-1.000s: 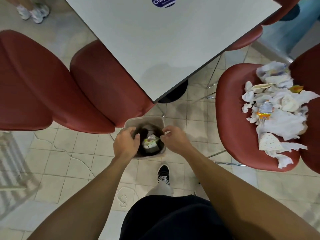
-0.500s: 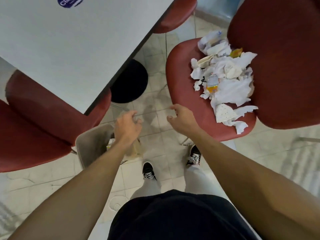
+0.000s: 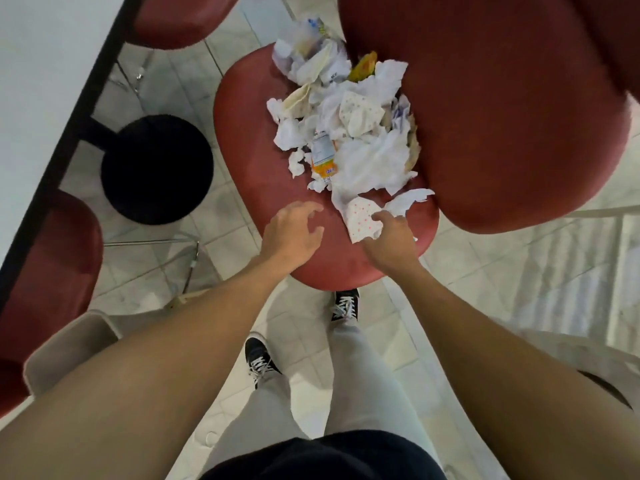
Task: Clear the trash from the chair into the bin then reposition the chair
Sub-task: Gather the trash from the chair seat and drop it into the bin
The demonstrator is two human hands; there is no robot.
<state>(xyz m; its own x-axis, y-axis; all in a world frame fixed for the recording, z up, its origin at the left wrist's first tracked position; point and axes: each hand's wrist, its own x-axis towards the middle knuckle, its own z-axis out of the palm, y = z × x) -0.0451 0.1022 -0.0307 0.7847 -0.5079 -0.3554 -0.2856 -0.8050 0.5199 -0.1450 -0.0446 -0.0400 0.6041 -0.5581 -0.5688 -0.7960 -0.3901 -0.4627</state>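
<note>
Both hands have left the bin (image 3: pixel 69 344) and are now reaching over the red chair (image 3: pixel 263 174). The left hand (image 3: pixel 294 233) is hovering with fingers loosely spread, holding nothing. The right hand (image 3: pixel 391 240) is touching a dotted paper scrap (image 3: pixel 362 218); whether it is pinching it is hidden. The trash pile (image 3: pixel 346 126) is lying at twelve o'clock from the hands. The bin is sitting at seven o'clock, mostly covered by the left forearm.
</note>
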